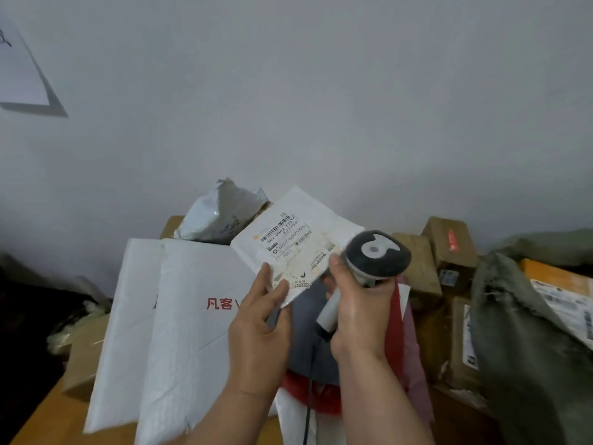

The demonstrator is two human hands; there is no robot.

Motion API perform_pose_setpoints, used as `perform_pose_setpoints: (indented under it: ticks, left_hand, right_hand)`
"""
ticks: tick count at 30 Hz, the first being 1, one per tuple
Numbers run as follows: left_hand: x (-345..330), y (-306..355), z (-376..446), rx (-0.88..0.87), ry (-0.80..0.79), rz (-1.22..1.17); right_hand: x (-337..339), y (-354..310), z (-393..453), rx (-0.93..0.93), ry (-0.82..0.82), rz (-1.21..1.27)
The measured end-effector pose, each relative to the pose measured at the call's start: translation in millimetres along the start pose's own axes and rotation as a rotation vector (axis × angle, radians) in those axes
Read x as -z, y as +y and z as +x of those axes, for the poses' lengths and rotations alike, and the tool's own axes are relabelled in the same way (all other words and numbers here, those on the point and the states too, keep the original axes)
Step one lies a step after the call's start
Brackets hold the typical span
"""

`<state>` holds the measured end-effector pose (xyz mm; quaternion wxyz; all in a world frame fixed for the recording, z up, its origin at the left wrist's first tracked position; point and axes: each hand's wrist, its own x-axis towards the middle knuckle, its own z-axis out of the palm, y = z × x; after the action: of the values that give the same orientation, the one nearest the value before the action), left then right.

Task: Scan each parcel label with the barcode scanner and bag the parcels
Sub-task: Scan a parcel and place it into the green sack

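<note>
Parcel [298, 232] held up over the pile, left hand [256, 326] pinching its bottom edge; right hand [356, 313] grips the scanner [372, 258], head just beside the label's right edge.

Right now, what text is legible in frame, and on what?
"507 P802 170": label on the white parcel held by the left hand.
"凡客": red print on the white mailer; the rest is hidden behind that hand.
Fine print and barcodes on the label: too small.
Labels on the right boxes: blurred.
Scanner in the right hand: no text visible.
</note>
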<state>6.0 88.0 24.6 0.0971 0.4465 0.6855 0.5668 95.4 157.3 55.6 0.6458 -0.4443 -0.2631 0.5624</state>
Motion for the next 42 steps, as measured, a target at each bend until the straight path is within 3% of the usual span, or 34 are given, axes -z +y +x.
perform_pose_setpoints:
  ticks: [7,9,13,16,22,34,42]
  left_hand:
    - [45.8,36.8,-48.9,-0.149,-0.083,-0.099]
    - [61.0,50.4,-57.0,-0.001,-0.039,-0.217]
    - [92.1,65.9,-63.5,0.497,0.090,-0.653]
    - [111.4,65.6,-63.1,0.602,0.054,-0.894]
    - [133.2,57.7,-74.1,0.600,0.101,-0.777]
    - [119.2,68.8,-89.6,0.588,0.149,-0.743]
    - [104.0,86.9,-104.2,0.556,0.149,-0.729]
  right_hand:
    - [20.9,-18.8,-56.9,0.049,0.134,-0.007]
    - [26.8,-21.1,-77.9,0.049,0.153,-0.014]
    - [38.5,-21.9,-122.5,0.028,0.094,-0.098]
    - [49.5,-23.7,-149.4,0.047,-0.006,-0.160]
    - [75.1,-52.7,-173.5,0.095,-0.045,-0.163]
    - [91.8,-97.8,-193.5,0.114,-0.481,-0.515]
    - [113.9,-119.1,-191.4,0.050,-0.596,-0.632]
